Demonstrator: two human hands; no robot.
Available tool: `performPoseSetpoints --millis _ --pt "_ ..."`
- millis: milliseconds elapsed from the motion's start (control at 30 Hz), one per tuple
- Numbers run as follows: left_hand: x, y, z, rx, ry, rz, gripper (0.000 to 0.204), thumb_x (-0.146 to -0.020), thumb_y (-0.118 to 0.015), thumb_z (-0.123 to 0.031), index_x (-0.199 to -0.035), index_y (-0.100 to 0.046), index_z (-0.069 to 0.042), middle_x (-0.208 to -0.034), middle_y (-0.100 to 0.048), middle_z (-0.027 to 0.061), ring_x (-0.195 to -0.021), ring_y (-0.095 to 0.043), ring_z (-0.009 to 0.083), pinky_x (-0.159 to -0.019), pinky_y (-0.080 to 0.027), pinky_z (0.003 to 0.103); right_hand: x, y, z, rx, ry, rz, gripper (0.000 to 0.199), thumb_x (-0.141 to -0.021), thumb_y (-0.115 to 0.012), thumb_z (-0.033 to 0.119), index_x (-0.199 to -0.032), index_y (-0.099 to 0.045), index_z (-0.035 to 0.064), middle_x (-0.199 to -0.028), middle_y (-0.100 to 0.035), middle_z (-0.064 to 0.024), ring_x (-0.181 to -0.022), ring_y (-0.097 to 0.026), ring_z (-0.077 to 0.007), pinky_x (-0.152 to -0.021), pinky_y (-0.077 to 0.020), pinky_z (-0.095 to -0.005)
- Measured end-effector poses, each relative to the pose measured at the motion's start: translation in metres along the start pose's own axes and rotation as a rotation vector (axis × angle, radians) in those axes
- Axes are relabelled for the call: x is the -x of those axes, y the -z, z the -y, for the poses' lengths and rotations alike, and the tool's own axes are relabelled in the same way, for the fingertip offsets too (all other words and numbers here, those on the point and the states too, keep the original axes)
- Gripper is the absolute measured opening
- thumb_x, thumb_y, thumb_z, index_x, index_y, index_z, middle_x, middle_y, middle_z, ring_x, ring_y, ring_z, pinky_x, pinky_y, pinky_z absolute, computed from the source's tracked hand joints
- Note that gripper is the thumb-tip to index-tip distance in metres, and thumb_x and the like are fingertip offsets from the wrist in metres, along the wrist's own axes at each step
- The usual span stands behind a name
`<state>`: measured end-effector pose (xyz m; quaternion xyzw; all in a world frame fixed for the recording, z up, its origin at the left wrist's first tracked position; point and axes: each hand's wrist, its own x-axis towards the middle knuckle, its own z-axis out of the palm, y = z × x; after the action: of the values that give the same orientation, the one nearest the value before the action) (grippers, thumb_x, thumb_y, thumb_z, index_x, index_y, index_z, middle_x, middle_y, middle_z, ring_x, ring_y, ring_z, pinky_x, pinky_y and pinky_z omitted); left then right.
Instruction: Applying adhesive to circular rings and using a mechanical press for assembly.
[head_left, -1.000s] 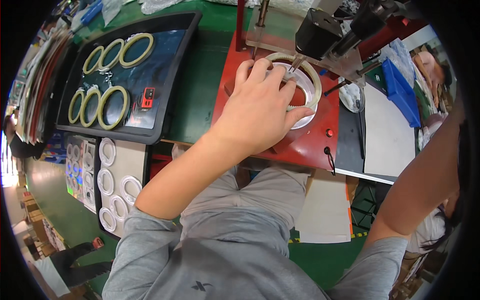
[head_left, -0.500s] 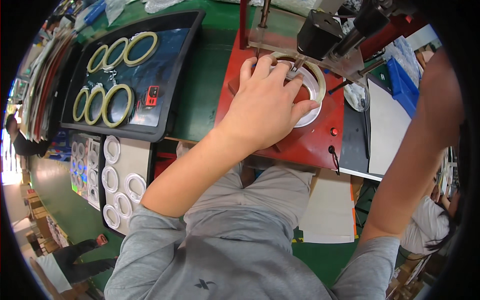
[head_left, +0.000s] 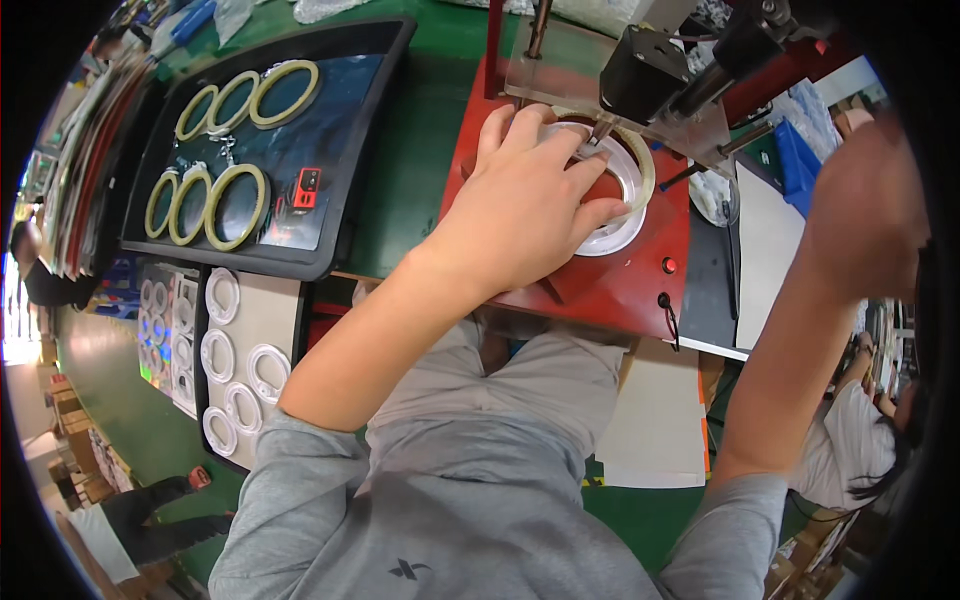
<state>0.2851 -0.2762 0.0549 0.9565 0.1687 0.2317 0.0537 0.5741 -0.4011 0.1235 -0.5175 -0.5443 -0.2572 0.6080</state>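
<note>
The left hand (head_left: pixel 525 200) lies palm down over a white plastic ring (head_left: pixel 612 215), its fingers spread and curved across the top of the ring, pressing on it rather than closed around it. The ring sits on the red base plate (head_left: pixel 600 285) of a small bench fixture, with a yellowish band (head_left: pixel 645 165) showing around its far rim and the red of the plate visible through its centre. The right hand (head_left: pixel 865 215) is raised at the right side of the view, well apart from the ring; it is blurred and seen from the back, so whether it is clenched or holds anything cannot be told. Above the ring a clear acrylic plate (head_left: pixel 560 70) carries a black motor block (head_left: pixel 640 70) and a thin metal tip that comes down just beside the left fingertips. On the front of the red plate are a small red button (head_left: pixel 668 265) and a black cable (head_left: pixel 668 315). To the left, on the green bench top (head_left: pixel 420 130), stands a black tray (head_left: pixel 300 255) with six yellow-green rings (head_left: pixel 235 205) in two rows and a small red part (head_left: pixel 306 188). Nearer the person, a lower tray holds white rings (head_left: pixel 240 350) on a pale sheet. The person's grey trousers and grey sleeves fill the lower middle of the view, and another person in white (head_left: pixel 850 450) is at the far right edge.
</note>
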Motion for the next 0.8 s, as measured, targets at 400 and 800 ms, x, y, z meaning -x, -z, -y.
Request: performPoseSetpoints --millis 400,800 --pt "0.111 0.009 0.037 0.473 0.276 -0.257 0.046 -0.094 -0.070 -0.012 -0.136 -0.058 0.002 -0.137 -0.059 0.0211 -0.128 -0.053 0.0403 -0.110 -0.041 0.046 0.114 0.006 0.163 0.405 -0.382 0.646 0.037 -0.100 -0.062 0.011 -0.134 -0.060 -0.0036 -0.140 -0.059 -0.0216 -0.127 -0.058 -0.0407 -0.109 -0.0443 -0.0471" --pt "0.123 -0.016 0.035 0.599 0.435 -0.192 0.058 -0.099 -0.062 -0.015 -0.150 -0.046 0.006 -0.144 -0.056 0.0257 -0.132 -0.055 0.0402 -0.114 -0.040 0.044 0.130 0.021 0.161 0.718 -0.381 1.162 0.064 -0.088 -0.073 0.024 -0.144 -0.057 -0.0017 -0.163 -0.043 -0.0111 -0.155 -0.028 -0.0423 -0.124 -0.0185 -0.0575"
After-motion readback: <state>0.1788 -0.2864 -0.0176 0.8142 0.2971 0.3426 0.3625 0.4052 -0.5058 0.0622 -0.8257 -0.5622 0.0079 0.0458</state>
